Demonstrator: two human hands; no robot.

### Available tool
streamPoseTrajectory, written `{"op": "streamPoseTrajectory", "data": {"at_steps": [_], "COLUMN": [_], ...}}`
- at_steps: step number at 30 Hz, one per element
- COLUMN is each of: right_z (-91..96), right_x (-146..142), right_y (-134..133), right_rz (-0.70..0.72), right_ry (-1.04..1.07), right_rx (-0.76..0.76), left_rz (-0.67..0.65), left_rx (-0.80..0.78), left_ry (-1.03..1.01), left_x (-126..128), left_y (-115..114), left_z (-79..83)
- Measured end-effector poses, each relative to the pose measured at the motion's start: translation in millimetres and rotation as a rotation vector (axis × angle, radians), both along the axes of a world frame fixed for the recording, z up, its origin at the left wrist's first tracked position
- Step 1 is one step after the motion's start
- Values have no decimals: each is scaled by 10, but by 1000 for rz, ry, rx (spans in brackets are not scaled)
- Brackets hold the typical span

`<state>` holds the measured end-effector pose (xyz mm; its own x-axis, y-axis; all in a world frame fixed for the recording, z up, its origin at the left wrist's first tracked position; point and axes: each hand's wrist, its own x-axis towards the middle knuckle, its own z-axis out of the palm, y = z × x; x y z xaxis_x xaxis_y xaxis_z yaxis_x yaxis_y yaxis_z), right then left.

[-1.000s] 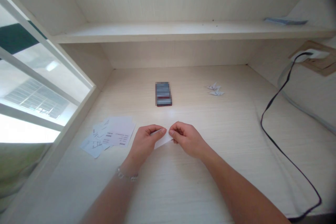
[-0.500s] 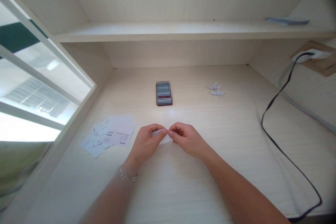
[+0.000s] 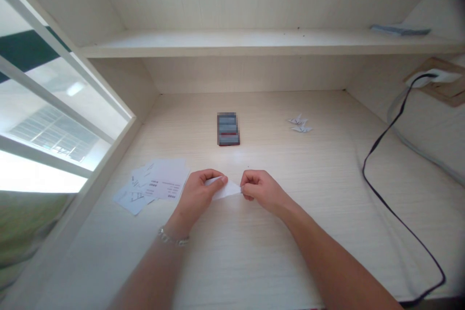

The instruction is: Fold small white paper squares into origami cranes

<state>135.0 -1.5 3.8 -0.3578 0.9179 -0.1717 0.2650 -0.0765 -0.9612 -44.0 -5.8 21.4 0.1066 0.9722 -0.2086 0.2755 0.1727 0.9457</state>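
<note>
A folded piece of white paper [image 3: 228, 191] is stretched between my two hands just above the desk. My left hand [image 3: 203, 191] grips its left part, thumb on top and fingers behind. The closed fingertips of my right hand [image 3: 259, 186] pinch the paper's pointed right corner. Left of my left hand lies a loose pile of printed paper sheets [image 3: 165, 179]. Two small folded paper cranes [image 3: 301, 128] rest close together on the desk, farther back on the right. Part of the held paper is hidden under my left fingers.
A phone-sized dark object [image 3: 228, 129], its face blurred, lies beyond my hands. A black cable [image 3: 374, 189] runs from the wall socket [image 3: 445, 80] down the right side. A shelf [image 3: 254, 51] spans the back, and a window frame [image 3: 119, 140] borders the left.
My right hand has moved slightly right and away from my left thumb, fingers curled tighter. More of the paper now shows between the hands, drawn out to a point.
</note>
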Motion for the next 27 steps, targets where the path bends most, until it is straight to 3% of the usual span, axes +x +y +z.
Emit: {"op": "streamPoseTrajectory", "data": {"at_steps": [4,8,19,27], "right_z": [59,100,189,131], "right_x": [61,115,42,58], "right_y": [2,28,1,-14], "right_rz": [-1,-49,-60,-64], "right_ry": [0,93,229,-44], "right_rx": [3,0,9,121], "left_rz": [38,170,119,87], "left_rx": [35,67,123,150], "left_ry": [-18,-107,-128,-4], "left_x": [-84,-209,-49,-7], "left_y": [18,46,4,-9], "left_z": [7,9,49,52]}}
